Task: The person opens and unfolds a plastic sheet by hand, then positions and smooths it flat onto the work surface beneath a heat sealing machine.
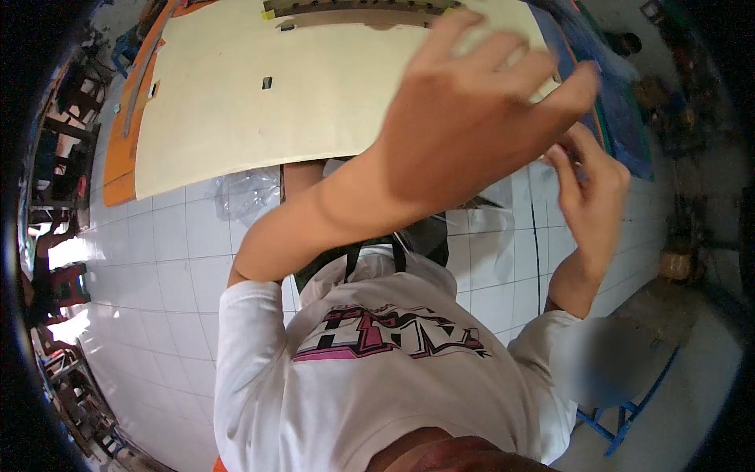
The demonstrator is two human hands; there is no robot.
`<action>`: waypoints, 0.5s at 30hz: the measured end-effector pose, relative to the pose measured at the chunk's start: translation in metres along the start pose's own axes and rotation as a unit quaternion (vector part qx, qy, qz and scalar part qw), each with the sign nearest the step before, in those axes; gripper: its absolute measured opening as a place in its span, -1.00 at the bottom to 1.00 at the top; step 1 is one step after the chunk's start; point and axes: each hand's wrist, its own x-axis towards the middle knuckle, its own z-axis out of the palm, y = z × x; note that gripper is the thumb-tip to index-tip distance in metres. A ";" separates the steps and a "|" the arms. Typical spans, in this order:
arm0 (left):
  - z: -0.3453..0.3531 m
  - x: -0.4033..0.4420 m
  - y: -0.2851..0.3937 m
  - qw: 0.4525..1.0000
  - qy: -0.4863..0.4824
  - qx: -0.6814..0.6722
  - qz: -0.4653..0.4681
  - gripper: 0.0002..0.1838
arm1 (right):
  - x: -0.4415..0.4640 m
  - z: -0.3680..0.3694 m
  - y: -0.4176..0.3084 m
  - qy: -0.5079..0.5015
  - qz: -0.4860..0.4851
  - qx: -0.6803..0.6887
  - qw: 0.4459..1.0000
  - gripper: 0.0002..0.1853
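My left hand (480,118) reaches across to the right, above the right part of a cream board (259,118). Its fingers are apart and loosely bent, a little blurred, and I see nothing in them. Close below it, past the board's right front corner, is my right hand (594,185). The thumb and fingers there are pinched together; what they hold, if anything, is too small or hidden to make out. A small black piece (267,82) lies on the board. Along the far edge sits a dark strip (362,9) with yellow ends, partly cut off by the frame.
An orange edge (122,169) shows left of the board, and blue sheeting (625,118) hangs at the right. Clear plastic (248,193) lies under the front edge. Behind me at the right is a blue-legged stand (621,425). Shelving (63,267) lines the left side.
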 end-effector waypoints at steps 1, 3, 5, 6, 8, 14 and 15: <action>-0.004 -0.004 0.000 1.000 0.027 0.003 -0.010 -0.53 | -0.002 -0.008 0.006 -0.001 0.000 0.002 1.000 -0.72; -0.021 -0.037 0.004 0.996 0.009 -0.020 -0.089 -0.09 | -0.008 -0.031 0.012 -0.048 0.102 0.114 0.987 -0.75; -0.006 -0.082 0.011 0.975 -0.029 -0.139 -0.173 0.02 | -0.015 -0.054 0.016 -0.039 0.115 0.143 0.982 -0.79; 0.002 -0.100 0.016 0.964 -0.057 -0.153 -0.211 -0.03 | -0.020 -0.067 0.021 -0.031 0.100 0.148 0.983 -0.79; 0.014 -0.123 0.023 0.946 -0.109 -0.146 -0.268 -0.22 | -0.032 -0.089 0.035 -0.027 0.087 0.153 0.984 -0.77; -0.008 -0.120 0.023 0.953 -0.147 -0.111 -0.240 -0.79 | -0.060 -0.157 0.081 0.106 0.120 0.115 0.980 -0.72; -0.021 -0.111 0.023 0.955 -0.148 -0.118 -0.228 -0.78 | -0.064 -0.166 0.089 0.110 0.120 0.112 0.980 -0.72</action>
